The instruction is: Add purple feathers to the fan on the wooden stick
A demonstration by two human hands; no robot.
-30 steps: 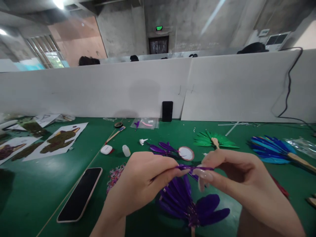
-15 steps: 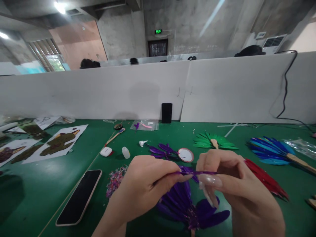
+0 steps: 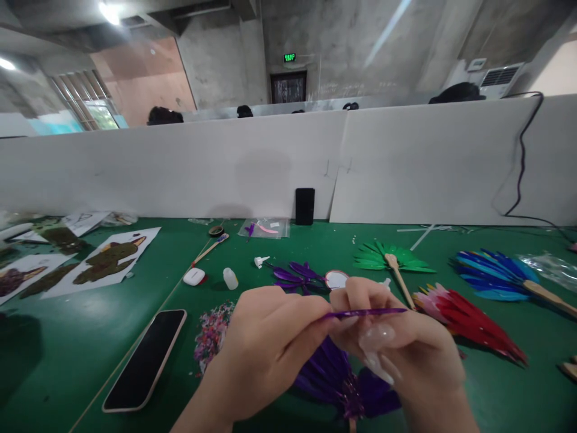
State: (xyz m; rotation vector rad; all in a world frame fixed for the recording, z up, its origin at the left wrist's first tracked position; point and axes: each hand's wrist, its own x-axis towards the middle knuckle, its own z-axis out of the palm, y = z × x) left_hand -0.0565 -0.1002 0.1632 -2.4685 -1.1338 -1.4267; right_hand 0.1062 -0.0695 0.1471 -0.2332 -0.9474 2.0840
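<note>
A thin purple feather (image 3: 369, 312), seen nearly edge-on, lies level between my hands. My left hand (image 3: 265, 346) is closed in a pinch on its left end. The bent fingers of my right hand (image 3: 419, 349) are closed around the same feather, further along it. Below them lies a purple feather fan (image 3: 378, 394) with a glittery base, partly covered by both hands. Just beyond my hands are loose purple feathers (image 3: 295, 279) and a round white dish (image 3: 336, 279), its near edge hidden by my right hand.
A phone (image 3: 146, 361) and a pile of colourful flakes (image 3: 214, 334) lie left. On the right are green (image 3: 392, 257), blue (image 3: 489, 273) and red (image 3: 480, 325) feather fans. A small bottle (image 3: 230, 278) stands mid-table. A white partition (image 3: 202, 168) closes off the back.
My right hand has moved left, closer to my left hand, along the feather. More of the red fan and the green fan's handle now shows. My left hand has hardly moved.
</note>
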